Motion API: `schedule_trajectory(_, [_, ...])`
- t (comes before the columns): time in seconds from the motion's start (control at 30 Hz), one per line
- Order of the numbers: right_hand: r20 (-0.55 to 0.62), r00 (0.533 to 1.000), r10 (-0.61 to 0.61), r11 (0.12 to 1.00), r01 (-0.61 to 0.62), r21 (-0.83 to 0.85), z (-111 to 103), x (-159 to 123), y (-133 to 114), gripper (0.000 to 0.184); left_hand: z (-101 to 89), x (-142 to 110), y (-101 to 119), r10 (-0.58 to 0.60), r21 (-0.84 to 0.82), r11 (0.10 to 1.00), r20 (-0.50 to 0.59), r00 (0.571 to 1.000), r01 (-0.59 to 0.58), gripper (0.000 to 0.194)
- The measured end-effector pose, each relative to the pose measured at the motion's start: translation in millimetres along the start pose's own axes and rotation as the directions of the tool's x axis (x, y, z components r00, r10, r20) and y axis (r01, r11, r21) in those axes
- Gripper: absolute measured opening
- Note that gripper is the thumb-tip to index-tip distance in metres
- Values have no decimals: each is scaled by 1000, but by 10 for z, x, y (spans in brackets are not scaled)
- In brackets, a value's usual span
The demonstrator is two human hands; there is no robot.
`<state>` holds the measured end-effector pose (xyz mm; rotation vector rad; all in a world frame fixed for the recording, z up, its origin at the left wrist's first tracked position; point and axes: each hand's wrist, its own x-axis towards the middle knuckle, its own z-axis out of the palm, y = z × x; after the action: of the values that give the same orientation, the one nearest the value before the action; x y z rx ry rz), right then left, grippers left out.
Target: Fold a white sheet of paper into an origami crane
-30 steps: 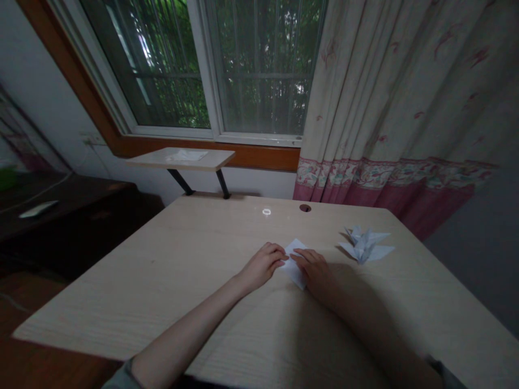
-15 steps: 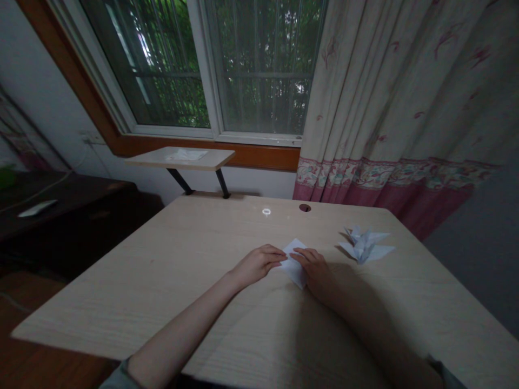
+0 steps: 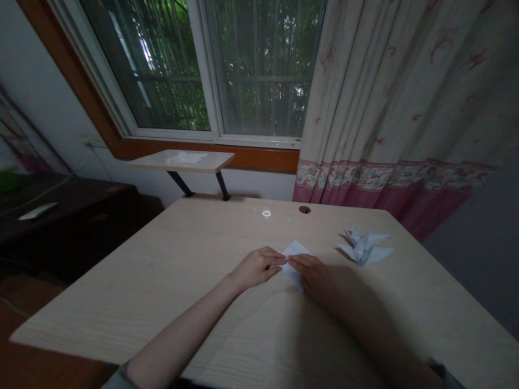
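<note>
Window [image 3: 259, 70] ahead, pale counter [image 3: 170, 302] below: fingers of the right hand [image 3: 318, 274] have drawn in towards the left hand [image 3: 255, 266], suggesting a crease being pressed; white paper [image 3: 295, 248] lies under both sets of fingertips, each hand's fingers close together, though whether either pinches it I cannot tell

Whole room dim. Weak daylight through window [image 3: 205, 70], white patches flaring among dark leaves [image 3: 263, 100]. Ring-shaped glare on table [image 3: 141, 292], near back edge. Soft shadow both sides of right arm [image 3: 367, 319], one reaching front edge. Paper [image 3: 295, 247] pale, fine creases too soft to read. Cabinet [image 3: 121, 201] beyond left edge nearly black. Picture corners dark, wide-lens stretch.
</note>
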<state>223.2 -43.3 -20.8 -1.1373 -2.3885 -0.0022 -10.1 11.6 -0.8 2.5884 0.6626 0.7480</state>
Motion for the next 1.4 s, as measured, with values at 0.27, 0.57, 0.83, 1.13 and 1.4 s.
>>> schedule_trajectory(0.27, [-17,998,59,998,-59,33,5,7,-54,40,20,9,18,-36,68,997,-35,999,38,25])
schedule_trajectory(0.57, [-88,994,68,997,-64,45,-5,39,-65,27,7,13,67,-51,87,995,-23,998,52,27])
schedule_trajectory(0.83, [-98,986,135,984,-121,130,-36,75,-69,26,-24,6,145,-11,64,998,-17,1000,12,24])
schedule_trajectory(1.13, [-165,973,162,977,-135,162,-98,100,-69,24,-20,10,150,26,94,995,-21,999,-24,20])
schedule_trajectory(1.4, [-190,968,164,964,-117,237,-102,93,-51,23,-11,-2,127,-1,53,999,-26,1000,3,23])
